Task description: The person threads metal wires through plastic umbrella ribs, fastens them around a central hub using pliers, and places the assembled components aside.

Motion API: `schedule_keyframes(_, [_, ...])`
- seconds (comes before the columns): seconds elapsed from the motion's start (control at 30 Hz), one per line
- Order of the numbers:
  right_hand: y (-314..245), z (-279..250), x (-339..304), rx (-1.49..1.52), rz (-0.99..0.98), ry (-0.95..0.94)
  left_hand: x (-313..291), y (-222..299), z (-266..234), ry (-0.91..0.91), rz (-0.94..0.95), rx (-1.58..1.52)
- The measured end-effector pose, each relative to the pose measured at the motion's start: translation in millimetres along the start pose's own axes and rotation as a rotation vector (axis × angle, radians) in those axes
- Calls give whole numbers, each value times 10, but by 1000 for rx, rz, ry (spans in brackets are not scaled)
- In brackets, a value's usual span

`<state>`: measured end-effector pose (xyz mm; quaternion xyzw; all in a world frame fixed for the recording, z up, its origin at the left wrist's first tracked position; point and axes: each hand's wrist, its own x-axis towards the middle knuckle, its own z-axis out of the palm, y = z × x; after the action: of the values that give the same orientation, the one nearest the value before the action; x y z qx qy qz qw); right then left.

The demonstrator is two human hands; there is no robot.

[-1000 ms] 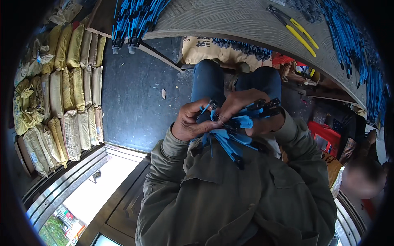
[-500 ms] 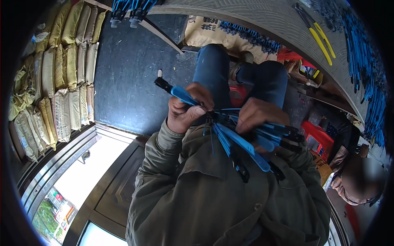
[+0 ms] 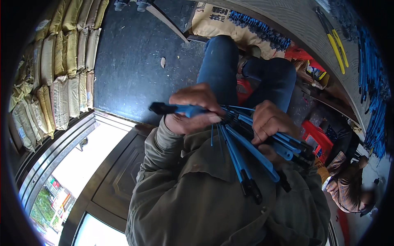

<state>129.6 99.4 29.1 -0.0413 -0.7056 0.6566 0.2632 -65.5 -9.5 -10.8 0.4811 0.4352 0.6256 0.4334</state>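
Note:
In front of my jacket, my left hand [image 3: 193,104] is closed round one flat blue plastic strip [image 3: 190,110]. Its black end sticks out to the left, slightly blurred. My right hand [image 3: 273,123] grips a bundle of similar blue strips [image 3: 251,151] with black ends. They fan out downward and to the right from a point near my left fingertips. Thin blue stems run between the two hands, and their tips meet close to my left thumb. My right fingertips are partly hidden by the strips.
A table [image 3: 295,24] runs along the upper right, with yellow-handled pliers [image 3: 337,49] and heaps of blue strips [image 3: 373,82]. Stacked sacks [image 3: 61,94] stand at left. Below right are a red stool [image 3: 318,139] and another person [image 3: 347,180]. A door [image 3: 119,180] is lower left.
The strip in my left hand has swung from slanting to nearly level. The bundle and my right hand have shifted slightly to the right. The whole view has tilted a little.

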Motion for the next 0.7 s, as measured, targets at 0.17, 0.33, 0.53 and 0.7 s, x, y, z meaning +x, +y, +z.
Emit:
schedule_keyframes(0.17, [26,85,116,48,156,186,72,41,139,50,8,100])
schedule_keyframes(0.33, [-25,33,111,50,247,134,55,66,176,151,-47,228])
schedule_keyframes(0.53, [-101,18,101,42,310,154,25,66,328,257,-18,265])
schedule_keyframes(0.7, [-104,110,47,62,279,211,4,61,366,272,-6,316])
